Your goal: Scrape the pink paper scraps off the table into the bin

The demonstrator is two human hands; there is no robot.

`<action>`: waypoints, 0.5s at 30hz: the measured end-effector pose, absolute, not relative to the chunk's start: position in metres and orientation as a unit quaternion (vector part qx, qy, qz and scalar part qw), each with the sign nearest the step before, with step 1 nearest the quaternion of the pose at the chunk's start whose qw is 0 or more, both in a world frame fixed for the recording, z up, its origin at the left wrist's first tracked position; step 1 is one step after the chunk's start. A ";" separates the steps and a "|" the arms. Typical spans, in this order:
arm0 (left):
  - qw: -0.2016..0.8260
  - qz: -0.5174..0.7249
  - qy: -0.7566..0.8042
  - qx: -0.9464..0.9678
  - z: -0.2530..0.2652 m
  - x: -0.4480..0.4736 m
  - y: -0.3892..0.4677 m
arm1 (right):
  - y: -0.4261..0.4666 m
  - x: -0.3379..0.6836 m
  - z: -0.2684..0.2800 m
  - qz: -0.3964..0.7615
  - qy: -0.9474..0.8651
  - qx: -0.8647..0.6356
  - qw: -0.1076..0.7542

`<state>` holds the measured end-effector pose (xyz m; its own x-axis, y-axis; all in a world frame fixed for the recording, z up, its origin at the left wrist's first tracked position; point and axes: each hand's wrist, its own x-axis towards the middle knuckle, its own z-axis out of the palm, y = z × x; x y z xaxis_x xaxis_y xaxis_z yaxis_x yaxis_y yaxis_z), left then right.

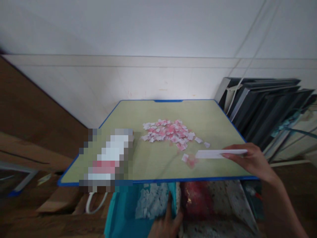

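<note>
My right hand (250, 159) is closed on the end of a thin, flat white strip (210, 154), held level above the right part of a board. Just left of the strip's tip lie a few small pink and white paper pieces (185, 157). A larger heap of such pieces (168, 130) spreads over the middle of the board. My left hand (167, 223) is low in the view, at the right side of a teal bin (121, 205). Its index finger stretches forward and its thumb is apart; the other fingers are partly hidden. White paper pieces (152, 200) lie in the bin.
The pale yellow-green board (119, 115) has a blue rim. A blurred-out object (109, 158) stands at its left, with a white cable loop (96, 210) below. Dark flat panels (267, 99) lean at right. A stained tray (218, 205) with red patches sits under the board's front edge.
</note>
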<state>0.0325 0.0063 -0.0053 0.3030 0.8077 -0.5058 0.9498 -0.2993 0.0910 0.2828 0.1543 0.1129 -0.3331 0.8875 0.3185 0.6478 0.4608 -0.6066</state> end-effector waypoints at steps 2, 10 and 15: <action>0.193 -0.186 0.561 0.783 -0.006 0.032 0.006 | 0.152 0.288 0.113 0.185 -0.780 -0.496 0.333; 0.190 -0.177 0.560 0.787 -0.007 0.032 0.006 | 0.154 0.276 0.112 0.221 -0.813 -0.447 0.300; 0.189 -0.179 0.560 0.786 -0.005 0.033 0.007 | 0.153 0.278 0.114 0.195 -0.787 -0.471 0.347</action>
<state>0.0333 0.0071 -0.0054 0.3077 0.8135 -0.4935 0.9489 -0.3008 0.0959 0.2779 0.1527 0.1136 -0.3149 0.8772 0.3624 0.6058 0.4797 -0.6347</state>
